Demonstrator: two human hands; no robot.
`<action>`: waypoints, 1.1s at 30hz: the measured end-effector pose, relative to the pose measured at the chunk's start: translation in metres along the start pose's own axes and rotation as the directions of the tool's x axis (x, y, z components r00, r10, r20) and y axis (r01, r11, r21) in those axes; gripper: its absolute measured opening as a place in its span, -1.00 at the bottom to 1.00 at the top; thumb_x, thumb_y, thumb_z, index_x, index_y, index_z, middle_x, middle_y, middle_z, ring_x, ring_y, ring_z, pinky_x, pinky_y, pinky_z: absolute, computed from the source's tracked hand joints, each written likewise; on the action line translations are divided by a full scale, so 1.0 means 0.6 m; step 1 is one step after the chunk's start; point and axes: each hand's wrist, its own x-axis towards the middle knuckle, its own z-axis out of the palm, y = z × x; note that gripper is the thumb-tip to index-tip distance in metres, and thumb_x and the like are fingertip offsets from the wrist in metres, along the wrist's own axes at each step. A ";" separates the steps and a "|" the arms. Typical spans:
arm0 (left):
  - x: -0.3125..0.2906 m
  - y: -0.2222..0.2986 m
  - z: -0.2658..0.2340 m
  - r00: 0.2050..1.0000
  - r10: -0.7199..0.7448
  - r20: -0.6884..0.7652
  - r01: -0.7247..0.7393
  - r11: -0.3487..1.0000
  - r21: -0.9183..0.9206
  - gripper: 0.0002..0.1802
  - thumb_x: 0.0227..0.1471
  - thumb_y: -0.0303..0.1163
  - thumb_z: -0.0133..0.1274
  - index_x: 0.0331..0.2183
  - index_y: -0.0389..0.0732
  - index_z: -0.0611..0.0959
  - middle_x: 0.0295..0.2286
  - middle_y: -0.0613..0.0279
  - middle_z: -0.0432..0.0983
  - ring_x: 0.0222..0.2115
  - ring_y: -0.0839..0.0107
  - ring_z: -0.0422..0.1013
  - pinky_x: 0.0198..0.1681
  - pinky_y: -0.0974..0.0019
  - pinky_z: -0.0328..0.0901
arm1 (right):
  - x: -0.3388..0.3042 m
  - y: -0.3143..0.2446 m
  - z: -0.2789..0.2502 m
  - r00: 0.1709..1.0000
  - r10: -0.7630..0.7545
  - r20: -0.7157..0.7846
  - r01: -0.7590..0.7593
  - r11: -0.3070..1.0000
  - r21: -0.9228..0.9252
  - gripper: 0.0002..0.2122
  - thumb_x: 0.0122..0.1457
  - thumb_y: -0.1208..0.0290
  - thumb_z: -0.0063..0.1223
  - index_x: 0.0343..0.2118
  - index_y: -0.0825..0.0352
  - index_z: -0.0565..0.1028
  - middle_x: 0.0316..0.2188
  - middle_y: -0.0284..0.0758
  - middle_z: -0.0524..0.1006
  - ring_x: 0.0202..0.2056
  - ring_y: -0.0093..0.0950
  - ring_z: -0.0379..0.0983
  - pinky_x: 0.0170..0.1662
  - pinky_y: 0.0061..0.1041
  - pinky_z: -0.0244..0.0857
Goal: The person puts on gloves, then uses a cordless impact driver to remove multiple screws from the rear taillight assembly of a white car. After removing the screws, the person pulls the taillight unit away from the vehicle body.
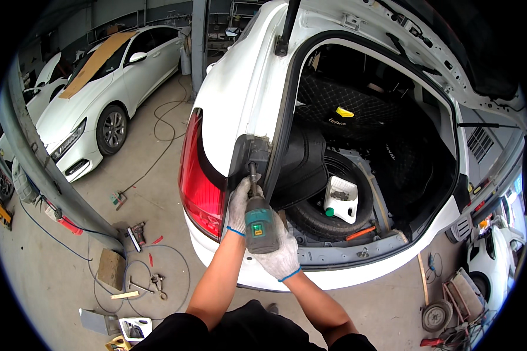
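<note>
Both my hands wear white knit gloves with blue cuffs. A green and dark grey cordless impact wrench (259, 225) points away from me at the rear corner of a white car. My right hand (282, 257) is closed round its handle, which the tool body mostly hides. My left hand (238, 207) wraps the front end, by the long metal shaft (253, 175). The shaft's tip reaches the dark recess (255, 149) beside the red tail light (202, 190); its contact there is hard to make out.
The raised tailgate (439, 58) hangs over the open trunk. Inside lie a spare tyre (301, 219), a cut white jug (348, 212) holding small parts, and an orange-handled tool (360, 233). Hoses, a wooden block (111, 269) and tools lie on the floor at left, near a grey post (58, 181).
</note>
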 end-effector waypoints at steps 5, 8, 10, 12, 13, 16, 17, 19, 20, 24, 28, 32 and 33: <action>0.001 -0.007 -0.006 0.999 0.049 -0.001 -0.049 0.999 -0.005 -0.59 0.25 -0.14 -0.14 -0.17 -0.31 0.58 -0.57 0.32 0.40 -0.60 0.59 0.30 -0.54 0.52 0.25 | -0.012 -0.037 -0.009 0.984 -0.177 -0.010 0.155 0.885 -0.439 -0.46 0.06 0.40 0.19 0.13 0.25 0.28 -0.05 -0.28 0.46 -0.06 -0.40 0.44 -0.05 -0.37 0.40; -0.009 0.001 0.003 0.999 0.010 0.040 -0.007 0.998 -0.070 -0.56 0.25 -0.10 -0.15 -0.18 -0.31 0.57 -0.61 0.31 0.38 -0.65 0.55 0.30 -0.58 0.48 0.24 | -0.018 -0.048 -0.012 0.980 -0.194 0.033 0.190 0.891 -0.412 -0.27 -0.09 0.18 0.32 0.14 0.31 0.25 -0.07 -0.12 0.49 -0.08 -0.23 0.49 -0.06 -0.38 0.39; -0.010 0.004 0.010 0.998 -0.025 0.049 0.030 0.995 -0.095 -0.54 0.24 -0.07 -0.15 -0.18 -0.30 0.57 -0.63 0.30 0.36 -0.68 0.52 0.29 -0.63 0.45 0.23 | -0.028 -0.024 -0.014 0.986 -0.165 0.025 0.164 0.939 -0.303 -0.26 -0.10 0.19 0.34 0.15 0.31 0.25 -0.07 -0.14 0.49 -0.09 -0.26 0.49 -0.05 -0.39 0.39; -0.008 0.007 0.013 0.998 -0.055 0.035 0.057 0.996 -0.066 -0.52 0.24 -0.04 -0.16 -0.18 -0.30 0.56 -0.66 0.30 0.35 -0.71 0.50 0.28 -0.67 0.43 0.20 | -0.047 0.005 -0.015 0.992 -0.128 0.016 0.128 0.971 -0.201 -0.25 -0.12 0.21 0.36 0.15 0.31 0.25 -0.07 -0.16 0.50 -0.09 -0.28 0.50 -0.04 -0.40 0.39; -0.013 0.010 0.017 0.997 -0.068 0.046 0.071 0.995 -0.067 -0.53 0.24 -0.05 -0.15 -0.19 -0.29 0.56 -0.66 0.30 0.35 -0.71 0.50 0.28 -0.68 0.43 0.19 | -0.057 0.011 -0.015 0.994 -0.105 0.010 0.106 0.982 -0.154 -0.25 -0.13 0.21 0.36 0.15 0.30 0.25 -0.07 -0.17 0.50 -0.10 -0.29 0.50 -0.03 -0.41 0.39; -0.030 0.008 0.032 0.993 -0.109 0.043 0.111 0.993 -0.046 -0.58 0.23 -0.08 -0.15 -0.24 -0.26 0.56 -0.67 0.31 0.35 -0.73 0.51 0.26 -0.70 0.45 0.14 | -0.093 0.017 -0.040 0.997 -0.055 0.053 0.069 0.949 -0.308 -0.24 -0.16 0.19 0.38 0.13 0.29 0.26 -0.09 -0.18 0.51 -0.11 -0.30 0.51 -0.03 -0.41 0.40; -0.035 -0.004 0.031 0.992 -0.124 0.027 0.125 0.992 -0.033 -0.60 0.23 -0.09 -0.14 -0.26 -0.24 0.56 -0.67 0.32 0.34 -0.73 0.51 0.26 -0.71 0.45 0.13 | -0.115 0.051 -0.046 0.999 0.001 0.045 0.010 0.970 -0.241 -0.24 -0.17 0.18 0.38 0.13 0.29 0.26 -0.09 -0.18 0.51 -0.12 -0.29 0.51 -0.04 -0.40 0.40; -0.043 -0.035 0.024 0.987 -0.162 -0.019 0.161 0.987 -0.027 -0.65 0.22 -0.11 -0.12 -0.31 -0.21 0.54 -0.66 0.33 0.34 -0.71 0.53 0.26 -0.70 0.47 0.12 | -0.146 0.029 -0.063 0.998 0.038 0.043 -0.021 0.937 -0.350 -0.24 -0.17 0.18 0.36 0.13 0.28 0.25 -0.10 -0.16 0.52 -0.11 -0.24 0.52 -0.05 -0.37 0.41; -0.048 -0.050 0.020 0.983 -0.179 -0.045 0.178 0.984 -0.031 -0.68 0.21 -0.13 -0.11 -0.35 -0.19 0.53 -0.66 0.35 0.34 -0.69 0.53 0.28 -0.68 0.48 0.12 | -0.158 0.006 -0.075 0.983 0.173 0.055 -0.140 0.913 -0.384 -0.22 -0.15 0.16 0.33 0.16 0.30 0.22 -0.09 -0.15 0.51 -0.11 -0.18 0.51 -0.04 -0.34 0.40; -0.052 -0.160 -0.012 0.866 -0.479 -0.145 0.474 0.878 -0.069 -0.74 0.19 -0.17 -0.08 -0.37 -0.14 0.53 -0.60 0.36 0.38 -0.67 0.54 0.28 -0.67 0.46 0.15 | -0.232 0.044 -0.117 1.000 -0.003 -0.024 -0.009 0.864 -0.503 -0.18 -0.16 0.12 0.33 0.18 0.32 0.21 -0.07 -0.14 0.49 -0.15 -0.18 0.52 -0.18 -0.31 0.46; -0.063 -0.345 -0.017 0.677 -0.704 -0.213 0.701 0.706 -0.105 -0.80 0.17 -0.25 -0.08 -0.37 -0.15 0.52 -0.58 0.35 0.39 -0.69 0.53 0.24 -0.74 0.51 0.11 | -0.309 0.111 -0.193 0.968 0.178 -0.176 -0.243 0.838 -0.489 -0.19 -0.20 0.11 0.36 0.15 0.33 0.27 -0.14 -0.12 0.52 -0.22 -0.15 0.54 -0.22 -0.26 0.46; 0.021 -0.508 -0.029 0.353 -0.835 -0.422 0.877 0.452 -0.161 -0.83 0.08 -0.40 -0.08 -0.55 -0.08 0.47 -0.67 0.41 0.31 -0.72 0.58 0.15 -0.73 0.46 0.04 | -0.339 0.164 -0.306 0.906 0.268 -0.327 -0.392 0.822 -0.413 -0.25 -0.13 0.12 0.30 0.15 0.31 0.27 -0.25 -0.14 0.56 -0.29 -0.14 0.55 -0.24 -0.23 0.45; 0.067 -0.557 -0.044 0.377 -0.828 -0.415 0.877 0.463 -0.127 -0.82 0.06 -0.41 -0.08 -0.58 -0.08 0.45 -0.69 0.43 0.28 -0.73 0.59 0.13 -0.75 0.47 0.02 | -0.352 0.193 -0.333 0.900 0.271 -0.342 -0.405 0.811 -0.423 -0.25 -0.12 0.11 0.29 0.15 0.30 0.27 -0.23 -0.14 0.56 -0.29 -0.14 0.55 -0.24 -0.23 0.45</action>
